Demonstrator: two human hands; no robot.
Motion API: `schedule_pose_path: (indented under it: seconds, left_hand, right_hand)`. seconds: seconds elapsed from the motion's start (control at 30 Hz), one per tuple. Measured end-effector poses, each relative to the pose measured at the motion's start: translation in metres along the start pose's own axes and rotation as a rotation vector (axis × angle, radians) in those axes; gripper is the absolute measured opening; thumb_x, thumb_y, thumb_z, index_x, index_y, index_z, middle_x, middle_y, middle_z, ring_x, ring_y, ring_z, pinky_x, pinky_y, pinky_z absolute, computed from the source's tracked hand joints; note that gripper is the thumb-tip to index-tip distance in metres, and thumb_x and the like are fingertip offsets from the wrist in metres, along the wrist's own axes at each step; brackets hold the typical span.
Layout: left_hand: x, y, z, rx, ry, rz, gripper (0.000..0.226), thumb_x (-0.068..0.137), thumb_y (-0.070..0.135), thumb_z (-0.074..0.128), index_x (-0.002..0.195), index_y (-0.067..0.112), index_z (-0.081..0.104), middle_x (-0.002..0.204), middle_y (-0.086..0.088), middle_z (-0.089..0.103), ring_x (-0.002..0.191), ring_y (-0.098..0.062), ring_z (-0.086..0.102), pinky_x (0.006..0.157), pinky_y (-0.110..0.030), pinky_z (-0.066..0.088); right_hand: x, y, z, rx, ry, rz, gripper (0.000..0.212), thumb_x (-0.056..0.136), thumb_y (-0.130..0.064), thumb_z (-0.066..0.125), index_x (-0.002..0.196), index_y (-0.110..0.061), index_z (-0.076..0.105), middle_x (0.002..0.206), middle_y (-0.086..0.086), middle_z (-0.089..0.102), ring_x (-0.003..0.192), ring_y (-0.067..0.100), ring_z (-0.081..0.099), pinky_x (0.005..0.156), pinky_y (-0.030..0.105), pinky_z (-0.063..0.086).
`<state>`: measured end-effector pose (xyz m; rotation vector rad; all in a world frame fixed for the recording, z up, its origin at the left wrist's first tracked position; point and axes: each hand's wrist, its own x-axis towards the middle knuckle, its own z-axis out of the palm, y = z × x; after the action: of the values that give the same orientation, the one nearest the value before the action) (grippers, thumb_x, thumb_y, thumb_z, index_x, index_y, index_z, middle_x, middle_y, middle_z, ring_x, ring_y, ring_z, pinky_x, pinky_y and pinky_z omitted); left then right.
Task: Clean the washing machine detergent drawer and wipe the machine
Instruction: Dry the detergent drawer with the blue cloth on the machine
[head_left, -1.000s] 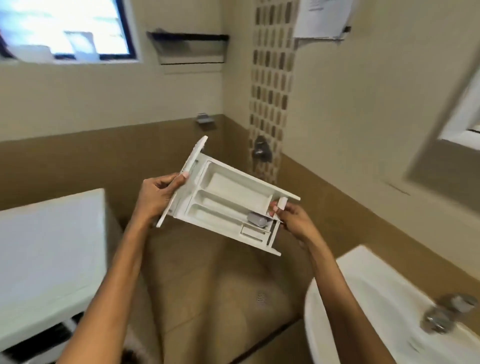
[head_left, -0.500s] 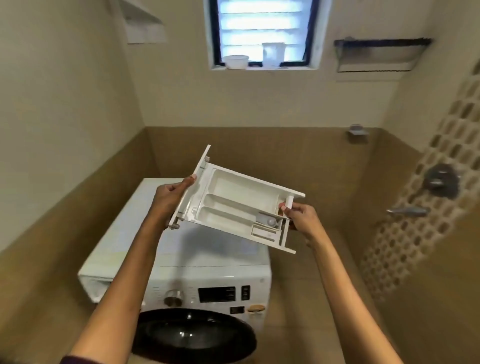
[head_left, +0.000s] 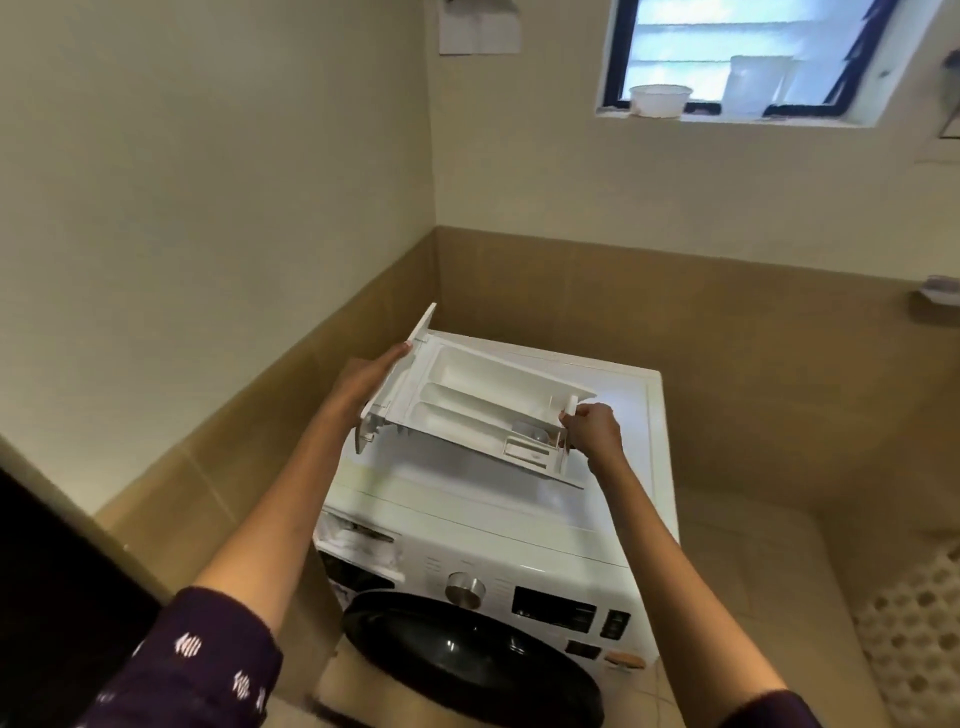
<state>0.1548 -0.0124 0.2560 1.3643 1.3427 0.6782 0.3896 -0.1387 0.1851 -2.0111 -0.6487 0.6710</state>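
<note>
The detergent drawer (head_left: 467, 410) hangs tilted in the air, above the top of the washing machine (head_left: 519, 519) and between both hands. The left hand (head_left: 363, 382) grips its front panel end. The right hand (head_left: 595, 434) pinches its rear end with curled fingers.

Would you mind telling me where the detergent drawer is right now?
The detergent drawer sits mid-frame in the head view, held over the washing machine top, with the left hand on its front-panel end and the right hand gripping its rear end.
</note>
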Motion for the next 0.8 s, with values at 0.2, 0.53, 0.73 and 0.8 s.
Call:
schedule_pose_path:
  seconds: [0.2,0.53,0.73,0.8]
  left_hand:
    - [0.047,-0.017,-0.004,0.019,-0.011,-0.053,0.065,0.075,0.056,0.067,0.113,0.003,0.062,0.106,-0.015,0.066,0.092,-0.029,0.064,0.08,-0.034,0.051]
    - [0.141,-0.036,0.006,0.038,-0.156,-0.131,0.082,0.076,0.056,0.066,0.133,0.0,0.047,0.131,-0.017,0.055,0.117,-0.032,0.053,0.098,-0.04,0.044]
    - [0.174,-0.058,0.012,0.069,-0.187,-0.19,0.089,0.08,0.055,0.063,0.141,-0.002,0.034,0.139,-0.018,0.046,0.124,-0.035,0.048,0.102,-0.043,0.042]
    - [0.182,-0.064,0.015,0.083,-0.194,-0.201,0.087,0.081,0.054,0.062,0.141,-0.002,0.033,0.14,-0.018,0.045,0.124,-0.034,0.047,0.101,-0.042,0.043]
  right_hand:
    - [0.024,-0.003,0.034,-0.077,-0.006,0.063,0.021,0.09,-0.007,0.053,0.102,0.007,0.063,0.102,0.021,0.067,0.098,0.033,0.062,0.068,0.025,0.037]
    - [0.062,-0.007,0.087,-0.199,0.075,0.176,0.023,0.087,0.0,0.049,0.107,0.008,0.056,0.117,0.024,0.06,0.109,0.035,0.057,0.073,0.026,0.04]
    - [0.077,0.0,0.112,-0.247,0.107,0.246,0.027,0.09,-0.002,0.047,0.113,0.009,0.054,0.121,0.024,0.058,0.114,0.035,0.055,0.086,0.031,0.045]
    - [0.079,0.002,0.119,-0.255,0.108,0.26,0.027,0.091,-0.003,0.047,0.114,0.009,0.054,0.122,0.023,0.057,0.114,0.034,0.055,0.086,0.03,0.044]
